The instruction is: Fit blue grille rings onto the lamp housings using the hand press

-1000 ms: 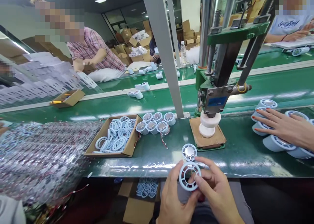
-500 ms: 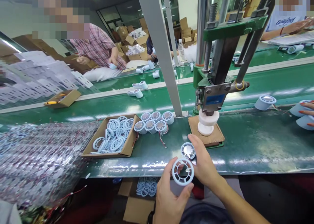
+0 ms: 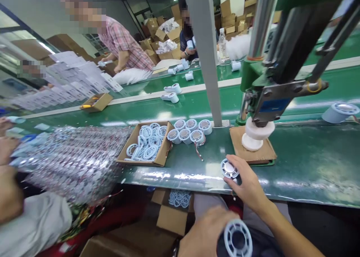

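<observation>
My right hand (image 3: 246, 180) grips a light-blue round housing (image 3: 229, 168) with a silver disc in its slotted top, close to the bench's front edge. Nearer my body, my left hand (image 3: 206, 230) is smeared by motion. At its fingers is a light-blue slotted ring (image 3: 238, 239), its centre open on dark clothing; the fingertips on it are hidden. Just behind my right hand stands a green press (image 3: 270, 103). Its white round die (image 3: 260, 128) sits over a white lower pad (image 3: 252, 142) on a brown board (image 3: 237, 139).
A cardboard tray (image 3: 165, 160) of light-blue rings sits left of several finished-looking housings (image 3: 185, 136). Clear plastic wrap with parts (image 3: 81, 148) covers the bench's left end. A grey post (image 3: 206, 58) rises behind. A co-worker's arm (image 3: 8, 189) is at far left; others work across the belt.
My left hand has moved down toward my body with the ring, away from the housing. My right hand has closed around the housing. The camera view has turned left.
</observation>
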A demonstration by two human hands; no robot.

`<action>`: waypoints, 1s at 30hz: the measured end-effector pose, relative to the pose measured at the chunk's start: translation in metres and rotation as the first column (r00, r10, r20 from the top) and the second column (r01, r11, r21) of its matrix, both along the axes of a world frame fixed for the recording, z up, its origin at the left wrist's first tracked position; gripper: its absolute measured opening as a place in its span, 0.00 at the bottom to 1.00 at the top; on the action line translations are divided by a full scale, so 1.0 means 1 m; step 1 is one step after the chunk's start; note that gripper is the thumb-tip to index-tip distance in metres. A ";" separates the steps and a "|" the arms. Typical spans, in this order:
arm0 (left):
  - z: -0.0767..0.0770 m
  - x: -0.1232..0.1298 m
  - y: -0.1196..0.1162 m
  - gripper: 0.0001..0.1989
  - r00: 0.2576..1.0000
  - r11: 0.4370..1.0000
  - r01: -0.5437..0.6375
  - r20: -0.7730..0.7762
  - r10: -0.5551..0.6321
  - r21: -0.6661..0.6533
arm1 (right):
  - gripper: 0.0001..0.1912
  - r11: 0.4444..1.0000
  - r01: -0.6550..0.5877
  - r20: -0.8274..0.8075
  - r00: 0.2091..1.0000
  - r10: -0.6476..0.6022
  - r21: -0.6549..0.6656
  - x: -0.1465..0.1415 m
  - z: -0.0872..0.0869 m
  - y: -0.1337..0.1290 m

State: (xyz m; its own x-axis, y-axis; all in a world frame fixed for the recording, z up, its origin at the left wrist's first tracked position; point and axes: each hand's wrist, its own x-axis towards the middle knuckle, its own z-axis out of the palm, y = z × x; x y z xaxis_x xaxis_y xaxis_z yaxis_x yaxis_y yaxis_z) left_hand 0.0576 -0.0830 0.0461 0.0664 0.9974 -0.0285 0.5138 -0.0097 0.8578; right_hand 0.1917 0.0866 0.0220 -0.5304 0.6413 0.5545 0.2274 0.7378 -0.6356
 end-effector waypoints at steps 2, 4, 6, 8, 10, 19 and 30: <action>-0.028 -0.015 -0.017 0.32 1.000 0.987 0.007 -0.014 -0.010 -0.159 | 0.24 1.000 -0.008 -0.004 1.000 0.008 -0.001 0.002 -0.001 0.000; -0.062 -0.038 -0.028 0.37 0.969 0.942 -0.242 -0.102 0.224 -0.233 | 0.22 1.000 -0.005 -0.001 1.000 0.005 0.014 0.002 -0.003 0.002; -0.095 -0.065 -0.031 0.33 0.879 0.848 -0.470 -0.217 0.425 -0.243 | 0.21 1.000 0.002 0.002 1.000 -0.002 0.028 0.002 -0.004 0.003; -0.121 -0.090 -0.029 0.26 0.786 0.754 -0.610 -0.302 0.539 -0.244 | 0.20 0.999 0.012 0.012 1.000 -0.013 0.037 0.001 -0.004 0.003; -0.135 -0.103 -0.024 0.21 0.736 0.701 -0.670 -0.346 0.582 -0.245 | 0.20 0.998 0.017 0.030 0.999 -0.018 0.053 0.002 -0.004 0.004; -0.047 -0.106 -0.031 0.29 0.771 0.833 -0.545 -0.332 0.544 0.097 | 0.22 0.982 0.052 0.150 0.986 -0.080 0.179 0.011 -0.004 0.007; 0.084 -0.280 0.057 0.14 0.326 0.567 -0.755 -0.562 0.760 0.329 | 0.19 0.982 0.045 0.106 0.992 -0.066 0.182 0.010 -0.013 0.009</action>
